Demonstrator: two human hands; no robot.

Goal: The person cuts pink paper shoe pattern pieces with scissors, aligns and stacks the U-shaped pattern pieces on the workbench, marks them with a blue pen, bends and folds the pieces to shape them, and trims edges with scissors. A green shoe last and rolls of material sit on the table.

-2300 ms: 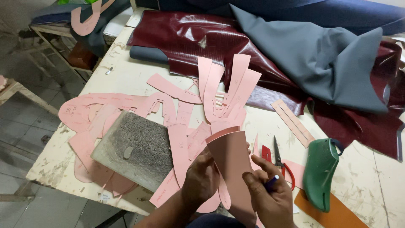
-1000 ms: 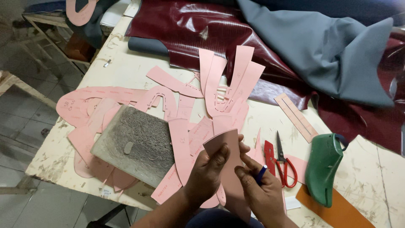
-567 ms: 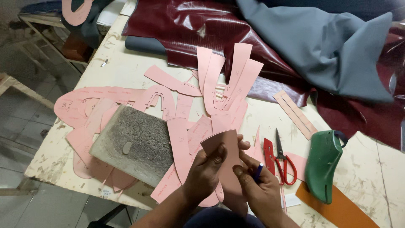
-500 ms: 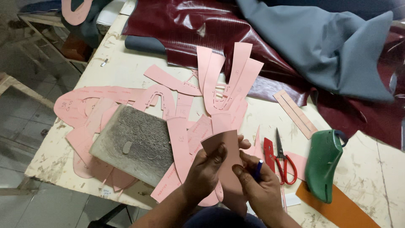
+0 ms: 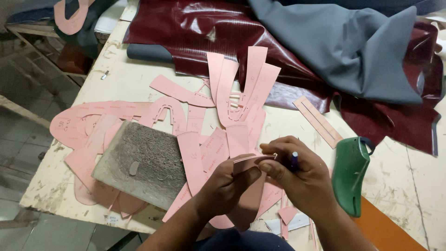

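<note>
Your left hand [image 5: 227,186] and right hand [image 5: 297,179] both pinch pink pattern piece [image 5: 248,186], held up above near edge of tabletop [image 5: 116,69]. Right hand also tucks blue pen [image 5: 294,160] between fingers. Piece looks thin, light, bendy card; likely creases easily. Grip near top edge, thumbs close together. Grey block [image 5: 139,162] lies just left.

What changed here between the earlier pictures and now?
The pink pattern piece, earlier held up face-on, is now tipped edge-on between both hands. The right hand closed in from the scissors' side to meet the left hand, hiding the scissors. The blue pen, grey stone slab and green shoe last stayed put.
</note>
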